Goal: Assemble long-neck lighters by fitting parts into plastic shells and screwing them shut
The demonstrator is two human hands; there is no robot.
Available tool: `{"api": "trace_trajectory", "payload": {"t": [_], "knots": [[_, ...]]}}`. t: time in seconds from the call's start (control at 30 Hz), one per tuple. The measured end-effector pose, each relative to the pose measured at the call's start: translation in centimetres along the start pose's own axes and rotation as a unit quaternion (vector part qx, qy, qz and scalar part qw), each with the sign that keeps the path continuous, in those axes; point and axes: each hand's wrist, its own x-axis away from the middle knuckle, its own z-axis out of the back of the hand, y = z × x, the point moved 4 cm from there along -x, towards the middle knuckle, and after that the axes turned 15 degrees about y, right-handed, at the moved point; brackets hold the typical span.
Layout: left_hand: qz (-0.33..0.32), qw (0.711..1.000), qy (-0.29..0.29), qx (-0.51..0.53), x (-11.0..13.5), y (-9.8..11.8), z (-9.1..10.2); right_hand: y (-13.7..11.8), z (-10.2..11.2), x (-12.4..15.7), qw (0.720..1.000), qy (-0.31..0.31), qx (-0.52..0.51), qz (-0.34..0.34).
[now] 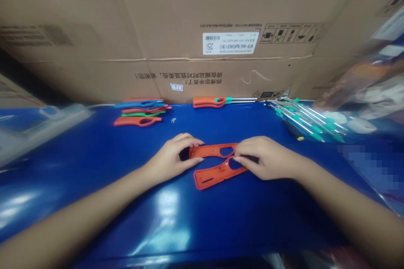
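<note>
Two orange plastic handle shells lie in the middle of the blue table [176,222]. My left hand [175,155] pinches the left end of the upper shell [212,151]. My right hand [268,156] is closed on the right ends of the upper shell and of the lower shell [212,176], which lies tilted towards me. Both shells show their hollow inner sides and a finger hole.
A pile of red, blue and green handle shells [142,111] lies at the back left. An assembled orange lighter with a metal tube [221,101] lies at the back middle. Several metal tubes with green ends [303,119] lie at the right. A large cardboard box [189,29] stands behind.
</note>
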Motion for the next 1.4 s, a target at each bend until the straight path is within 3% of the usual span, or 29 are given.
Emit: {"api": "trace_trajectory", "payload": {"t": [0.13, 0.3, 0.37, 0.47, 0.6, 0.8, 0.9, 0.97, 1.03, 1.1, 1.23, 1.4], "knots": [[-0.003, 1.0, 0.007, 0.001, 0.1, 0.0, 0.0, -0.1, -0.4, 0.0, 0.999, -0.031, 0.031, 0.003], [-0.057, 0.998, 0.033, 0.001, 0.3, 1.4, 0.5, 0.3, 0.0, -0.1, 0.997, 0.027, 0.056, -0.037], [-0.093, 0.996, 0.012, -0.01, 0.5, 2.1, 0.5, 0.3, 0.0, -0.2, 0.998, 0.046, 0.035, -0.034], [-0.122, 0.991, -0.043, -0.038, 0.8, 2.8, 0.3, 0.1, -0.5, -0.2, 1.0, 0.027, 0.002, -0.014], [-0.128, 0.989, -0.059, -0.046, 0.8, 2.9, 0.2, 0.3, -1.2, -0.2, 1.0, 0.023, 0.003, -0.014], [-0.103, 0.993, -0.051, -0.036, 0.4, 1.8, 0.0, 0.6, -1.4, -0.4, 0.997, 0.06, 0.028, -0.044], [-0.093, 0.994, -0.039, -0.042, 0.3, 1.3, -0.1, 1.3, -0.6, -0.6, 0.992, 0.104, 0.04, -0.06], [-0.092, 0.994, -0.027, -0.046, 0.2, 1.1, 0.0, 2.9, 1.0, -0.5, 0.977, 0.154, 0.099, -0.111], [-0.093, 0.994, -0.013, -0.053, 0.2, 1.1, 0.0, 5.7, 3.1, 0.2, 0.93, 0.178, 0.219, -0.235], [-0.097, 0.993, -0.005, -0.062, 0.3, 1.2, 0.1, 8.7, 5.2, 1.4, 0.89, 0.179, 0.274, -0.318], [-0.122, 0.989, -0.019, -0.075, 0.5, 1.8, 0.2, 14.1, 7.8, 4.4, 0.82, 0.126, 0.325, -0.455], [-0.144, 0.985, -0.041, -0.084, 0.7, 2.0, 0.1, 17.1, 8.0, 6.1, 0.788, 0.069, 0.316, -0.524]]}}
